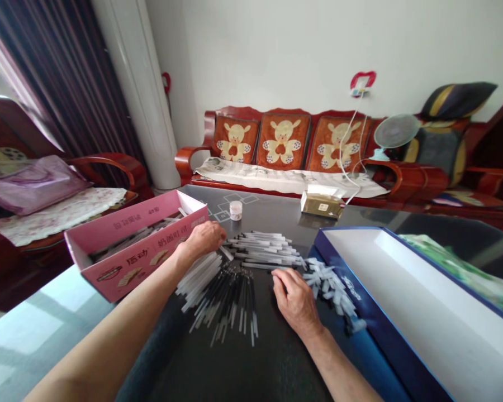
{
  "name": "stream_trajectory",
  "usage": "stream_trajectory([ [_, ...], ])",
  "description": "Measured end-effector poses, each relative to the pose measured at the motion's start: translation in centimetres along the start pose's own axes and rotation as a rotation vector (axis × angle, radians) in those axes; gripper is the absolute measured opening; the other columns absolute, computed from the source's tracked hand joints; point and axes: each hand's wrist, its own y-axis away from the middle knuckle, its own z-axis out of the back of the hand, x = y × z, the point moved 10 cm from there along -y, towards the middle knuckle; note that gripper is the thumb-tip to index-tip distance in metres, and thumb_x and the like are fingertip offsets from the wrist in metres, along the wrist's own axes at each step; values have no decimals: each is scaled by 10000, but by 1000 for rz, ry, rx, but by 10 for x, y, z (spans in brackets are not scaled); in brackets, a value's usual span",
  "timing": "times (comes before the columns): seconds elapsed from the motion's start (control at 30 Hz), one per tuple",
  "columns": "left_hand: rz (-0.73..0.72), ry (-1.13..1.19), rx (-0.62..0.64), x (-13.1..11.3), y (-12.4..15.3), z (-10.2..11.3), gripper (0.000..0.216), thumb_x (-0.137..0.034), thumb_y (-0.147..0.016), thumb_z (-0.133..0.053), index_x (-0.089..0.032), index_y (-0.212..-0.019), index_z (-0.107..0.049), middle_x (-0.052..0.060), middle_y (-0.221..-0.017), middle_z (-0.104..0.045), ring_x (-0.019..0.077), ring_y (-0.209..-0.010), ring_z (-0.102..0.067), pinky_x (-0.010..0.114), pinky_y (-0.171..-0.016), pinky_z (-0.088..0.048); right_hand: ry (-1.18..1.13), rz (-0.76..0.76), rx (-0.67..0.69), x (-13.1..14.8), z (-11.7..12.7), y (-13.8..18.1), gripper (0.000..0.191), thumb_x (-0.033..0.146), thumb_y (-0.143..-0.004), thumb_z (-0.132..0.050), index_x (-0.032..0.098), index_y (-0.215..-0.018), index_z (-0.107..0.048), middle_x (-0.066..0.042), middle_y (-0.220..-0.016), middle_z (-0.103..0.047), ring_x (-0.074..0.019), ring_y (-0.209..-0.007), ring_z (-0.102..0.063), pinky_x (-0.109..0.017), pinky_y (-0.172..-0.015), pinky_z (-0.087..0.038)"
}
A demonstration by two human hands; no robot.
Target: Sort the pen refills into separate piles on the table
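Observation:
My left hand [206, 237] is over the back left of the spread-out sticks, beside the pink box, with its fingers closed. What they hold, if anything, is hidden. My right hand [294, 298] rests low on the dark table, fingers curled in and pressed together; whatever is in them cannot be made out. Between the hands fan out thin black pen refills [235, 296] with pale ends. Whitish translucent tubes [201, 277] lie to their left. A row of similar pale tubes [270, 248] lies behind. Small clear caps [331, 287] are heaped right of my right hand.
The pink box [136, 254] at left contains more sticks. A blue box with a white inside [396, 279] stands at right, a green-and-white bag [461, 268] beyond it. A small white jar [236, 210] and a tissue box [322, 202] stand farther back on the table [272, 363].

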Motion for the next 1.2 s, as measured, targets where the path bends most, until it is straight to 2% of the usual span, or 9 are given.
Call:
stream_trajectory([
  [0.2, -209, -101, 84, -38, 2, -16, 263, -156, -792, -520, -263, -915, -727, 80, -981, -639, 236, -967, -594, 320, -768, -500, -16, -1, 40, 0, -3, 0, 180, 190, -919, -447, 181, -960, -621, -72, -860, -641, -204, -841, -597, -330, -786, -469],
  [0.43, -234, -204, 120, -49, -2, -28, 240, -84, -782, -514, -179, -856, -722, 124, -948, -624, 253, -941, -588, 347, -763, -499, -29, -16, 71, 1, -6, 0, 188, 179, -918, -438, 180, -949, -623, -70, -853, -637, -203, -840, -593, -325, -785, -464],
  [0.57, -261, -237, 106, -53, -4, -34, 228, -109, -818, -491, -153, -826, -715, 131, -927, -620, 246, -925, -586, 339, -768, -487, -34, -24, 76, 1, -6, -1, 192, 172, -913, -435, 187, -937, -626, -68, -853, -638, -199, -835, -595, -317, -788, -465],
  [0.7, -302, -248, 60, -54, -1, -23, 202, -158, -833, -508, -171, -836, -710, 120, -933, -610, 251, -920, -578, 365, -796, -468, -35, -36, 76, 0, -6, -2, 195, 167, -906, -439, 184, -931, -632, -68, -850, -641, -199, -835, -601, -317, -785, -471],
  [0.8, -344, -174, -29, -55, 4, 3, 145, -165, -795, -571, -195, -837, -706, 95, -899, -609, 236, -886, -578, 349, -791, -457, -50, -43, 70, 0, -5, -3, 196, 172, -903, -441, 186, -928, -635, -70, -848, -647, -202, -832, -607, -323, -776, -481],
  [0.93, -337, 244, -284, -61, 16, 49, 141, -215, -837, -544, -195, -877, -678, 60, -881, -623, 182, -847, -582, 292, -778, -444, -156, -72, -13, -7, 1, -3, 215, 191, -912, -432, 186, -1010, -623, -85, -922, -669, -209, -900, -626, -338, -822, -492],
  [1.0, -203, 630, -417, -55, 21, 58, 144, -293, -821, -582, -183, -887, -648, 34, -827, -637, 154, -768, -589, 266, -730, -449, -245, -133, -78, -17, 5, -2, 239, 215, -920, -427, 186, -1075, -606, -94, -991, -680, -206, -947, -638, -337, -848, -499],
  [1.1, -44, 1345, -375, -63, 24, 27, 250, -421, -788, -612, -174, -817, -600, -2, -703, -640, 126, -660, -598, 233, -644, -464, -377, -309, -133, -38, 8, 2, 286, 295, -941, -400, 190, -1126, -591, -98, -1041, -697, -205, -938, -664, -334, -822, -523],
  [1.2, 149, 1725, -250, -80, 30, -14, 332, -449, -672, -718, -160, -771, -589, -2, -689, -652, 128, -652, -632, 215, -598, -474, -500, -474, -100, -50, 3, 6, 337, 392, -939, -394, 184, -1085, -617, -94, -976, -723, -208, -839, -689, -321, -738, -542],
])
